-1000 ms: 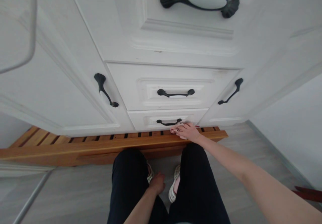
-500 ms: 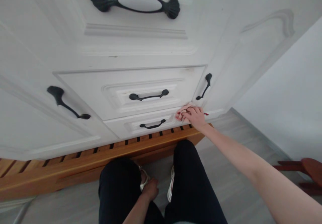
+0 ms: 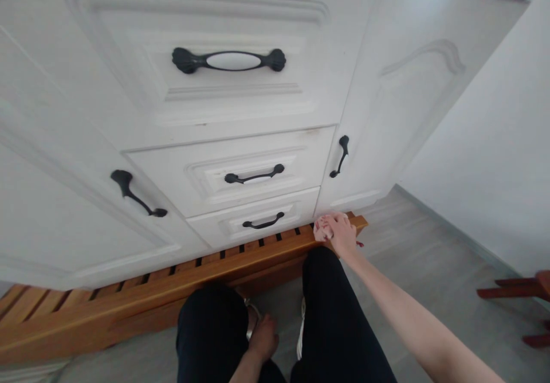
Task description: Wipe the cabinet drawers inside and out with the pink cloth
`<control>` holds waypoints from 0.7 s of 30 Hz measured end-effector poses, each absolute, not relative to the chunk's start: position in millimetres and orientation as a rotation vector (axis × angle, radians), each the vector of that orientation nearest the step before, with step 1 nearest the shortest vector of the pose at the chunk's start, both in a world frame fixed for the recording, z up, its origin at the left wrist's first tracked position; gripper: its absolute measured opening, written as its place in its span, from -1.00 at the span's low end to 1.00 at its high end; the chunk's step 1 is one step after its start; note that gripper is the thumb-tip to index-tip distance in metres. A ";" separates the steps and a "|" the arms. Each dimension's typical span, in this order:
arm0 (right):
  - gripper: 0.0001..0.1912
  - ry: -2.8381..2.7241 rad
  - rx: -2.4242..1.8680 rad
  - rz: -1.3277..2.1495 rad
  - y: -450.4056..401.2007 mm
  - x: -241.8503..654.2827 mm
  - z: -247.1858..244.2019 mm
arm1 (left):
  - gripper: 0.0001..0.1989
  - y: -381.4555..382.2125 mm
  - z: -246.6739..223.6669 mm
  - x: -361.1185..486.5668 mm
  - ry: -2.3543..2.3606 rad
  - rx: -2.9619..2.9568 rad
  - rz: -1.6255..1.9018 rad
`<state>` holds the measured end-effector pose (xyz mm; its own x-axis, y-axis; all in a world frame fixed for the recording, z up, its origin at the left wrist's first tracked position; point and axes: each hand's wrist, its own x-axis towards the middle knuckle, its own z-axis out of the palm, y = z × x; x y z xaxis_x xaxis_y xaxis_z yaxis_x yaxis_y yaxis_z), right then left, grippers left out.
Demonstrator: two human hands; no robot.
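One pink cloth (image 3: 321, 229) is bunched under the right hand (image 3: 342, 233).

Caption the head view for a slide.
Right hand holding a crumpled pink cloth at the slatted wooden base beneath a white cabinet.

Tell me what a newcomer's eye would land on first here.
Most likely the dark handle with the pale oval at upper centre, on the white cabinet. Next, the right hand, holding a crumpled pink cloth at the right end of the slatted wooden bench. Reddish furniture legs stand out at far right.
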<state>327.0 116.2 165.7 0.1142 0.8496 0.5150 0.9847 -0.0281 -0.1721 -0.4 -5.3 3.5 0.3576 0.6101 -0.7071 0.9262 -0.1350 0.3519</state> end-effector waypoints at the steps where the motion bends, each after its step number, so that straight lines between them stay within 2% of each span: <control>1: -0.70 -1.739 -1.927 -0.285 105.9 327.2 163.4 | -0.55 -6.1 3.1 -0.1 1.350 1.851 -0.507; 6: -0.59 -1.265 -1.659 0.646 66.4 308.6 154.8 | -0.45 -7.6 4.2 2.7 1.406 1.885 -0.452; 10: -0.81 -0.902 -1.494 1.058 40.2 281.1 149.3 | -0.41 -7.2 11.4 1.9 1.483 1.935 -0.358; 13: -0.72 -0.471 -1.369 1.345 25.4 265.9 149.3 | -0.35 -8.9 16.5 -0.3 1.540 1.963 -0.294; 17: -0.49 -0.327 -1.253 1.454 12.9 253.7 157.8 | -0.27 -9.6 23.3 2.2 1.604 2.008 -0.168; 21: -0.40 -0.265 -1.196 1.424 6.3 245.2 165.8 | -0.31 5.7 47.9 15.9 1.657 2.060 0.294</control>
